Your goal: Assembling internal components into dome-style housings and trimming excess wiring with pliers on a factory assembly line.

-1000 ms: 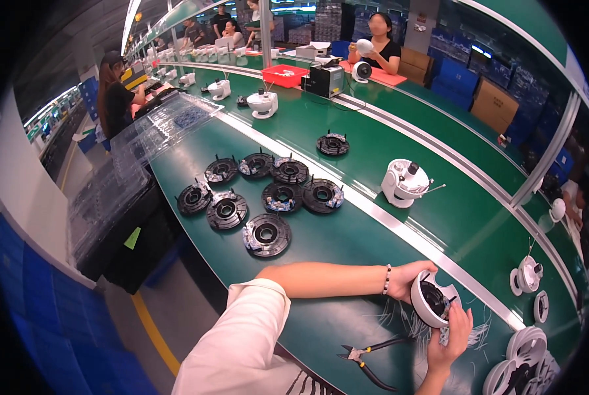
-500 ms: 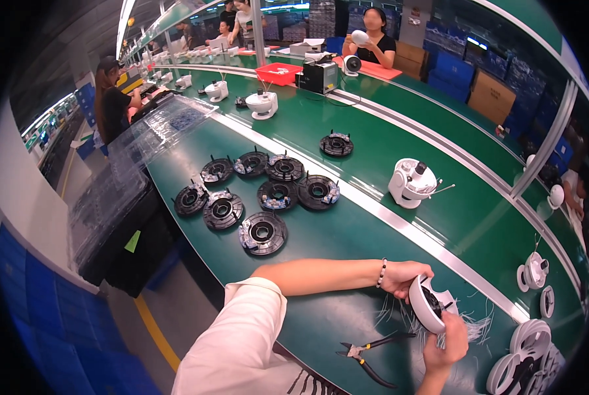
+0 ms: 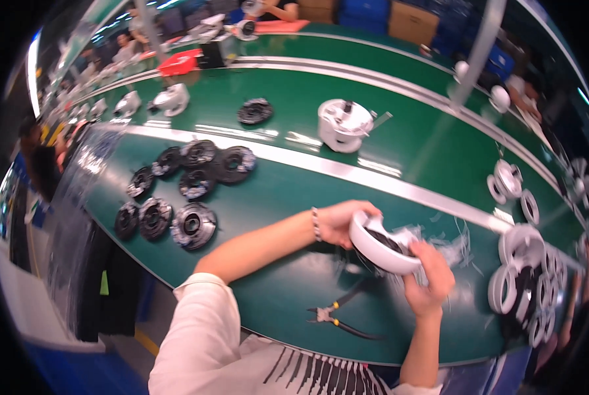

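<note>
My left hand (image 3: 344, 222), a beaded bracelet on its wrist, grips the left end of a white curved plastic housing (image 3: 381, 253). My right hand (image 3: 430, 275) holds its right end, the thumb and fingers at the rim. The housing is tilted above the table, with a black part (image 3: 385, 238) showing inside its opening. Below it on the green table lie diagonal cutters (image 3: 324, 315) with black and yellow handles, their jaws apart. Thin white plastic strips (image 3: 455, 245) are strewn behind and beside my right hand.
Several black round bases (image 3: 194, 226) stand grouped at the left. White rings (image 3: 503, 288) are piled at the right. Beyond a metal rail (image 3: 373, 179), the green belt carries a white camera-like unit (image 3: 344, 125) and a black base (image 3: 255, 111). People work farther off.
My view has turned, so the scene sits differently in the picture. Both hands still hold the white housing, which is now tipped flatter. The white unit on the belt appears farther left.
</note>
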